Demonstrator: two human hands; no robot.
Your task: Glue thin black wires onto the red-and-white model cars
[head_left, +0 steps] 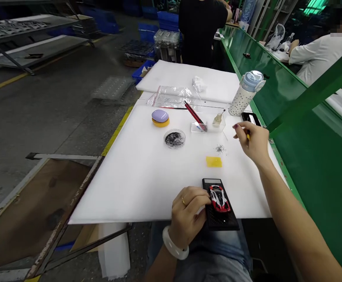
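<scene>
A red, white and black model car [218,199] sits on a black base [222,221] at the front edge of the white-covered table. My left hand [190,213] is closed at the base's left side, its fingertips against the car. My right hand [253,143] is raised over the table's right side, fingers pinched round a thin tool [248,136] of which a yellow part shows; its kind is unclear. Left of that hand lies a small pile of fine black pieces [219,149], with a yellow sheet [214,161] below it. A round clear dish [174,139] holds more black pieces.
A clear tray [198,128] holds red-and-black sticks [194,115] and a small bottle [217,120]. Nearby are a lilac-and-orange oval object [160,117], a spotted flask [244,94], a phone [250,118] and plastic bags [176,96]. A green partition [306,129] borders the right. Two people are beyond.
</scene>
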